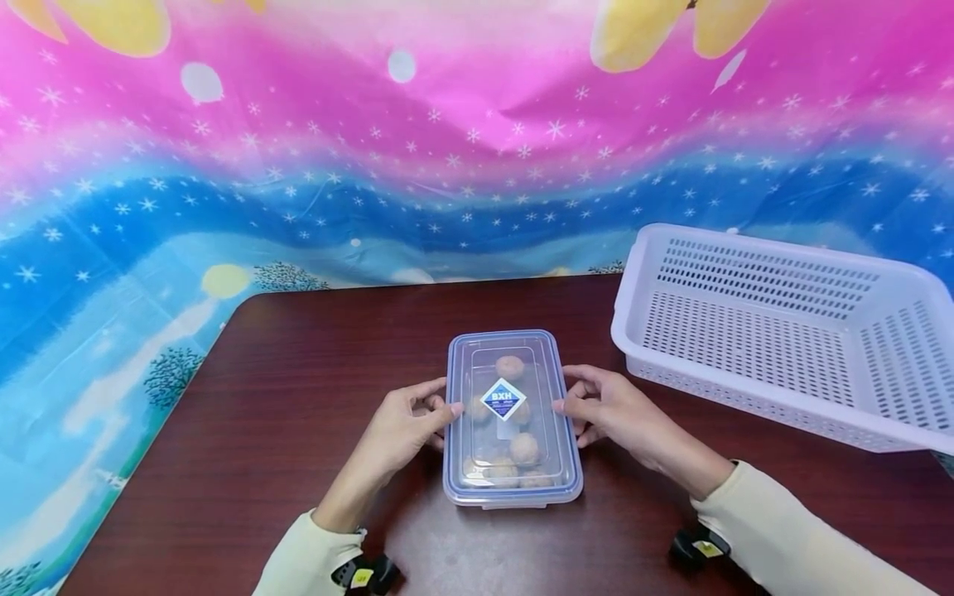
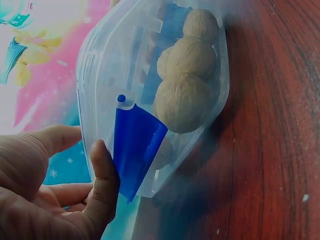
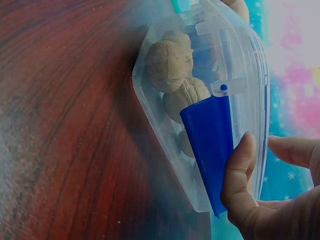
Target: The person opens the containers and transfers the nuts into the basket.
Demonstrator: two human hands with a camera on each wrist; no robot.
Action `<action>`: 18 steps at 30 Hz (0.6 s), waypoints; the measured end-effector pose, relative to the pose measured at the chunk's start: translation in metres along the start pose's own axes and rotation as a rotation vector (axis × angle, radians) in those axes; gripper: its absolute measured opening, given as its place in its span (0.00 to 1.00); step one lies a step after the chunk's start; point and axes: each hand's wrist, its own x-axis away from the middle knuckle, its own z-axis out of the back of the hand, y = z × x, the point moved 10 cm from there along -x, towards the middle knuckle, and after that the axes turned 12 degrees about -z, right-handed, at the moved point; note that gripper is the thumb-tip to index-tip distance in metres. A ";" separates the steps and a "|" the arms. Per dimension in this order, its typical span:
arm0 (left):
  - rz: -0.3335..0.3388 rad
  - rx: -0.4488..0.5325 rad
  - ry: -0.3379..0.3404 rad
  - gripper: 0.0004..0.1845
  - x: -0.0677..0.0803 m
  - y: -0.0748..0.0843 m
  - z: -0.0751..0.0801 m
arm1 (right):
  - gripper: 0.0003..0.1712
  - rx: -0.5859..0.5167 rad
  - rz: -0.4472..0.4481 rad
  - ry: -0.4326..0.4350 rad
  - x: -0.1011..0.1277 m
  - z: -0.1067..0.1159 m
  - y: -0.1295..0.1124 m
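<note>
A clear plastic food container [image 1: 540, 389] with a blue-edged lid and a diamond "BXH" label [image 1: 503, 400] rests on the table. Through its walls show several tan, wrinkled balls like walnuts [image 2: 184, 102]. My left hand [image 1: 406, 422] grips the left edge, thumb on top of the lid and fingers at the side. On the opposite edge, my right hand [image 1: 613, 415] holds on the same way. Each wrist view shows a blue side latch tilted outward from the wall, one beside the left fingers [image 2: 104, 175], the other latch [image 3: 205, 145] by the right fingers.
A white perforated plastic basket [image 1: 745, 389] stands at the right of the dark wood table [image 1: 298, 356]. Behind the table hangs a pink and blue patterned cloth [image 1: 447, 165]. Both forearms wear cream sleeves with black wrist cameras.
</note>
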 end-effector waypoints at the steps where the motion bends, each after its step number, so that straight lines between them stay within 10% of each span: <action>1: 0.001 -0.005 0.005 0.31 0.000 0.000 0.000 | 0.42 0.004 0.001 -0.001 0.000 0.000 -0.001; 18: -0.002 -0.079 0.068 0.30 0.003 0.011 0.006 | 0.42 0.056 0.019 0.003 0.006 0.000 -0.015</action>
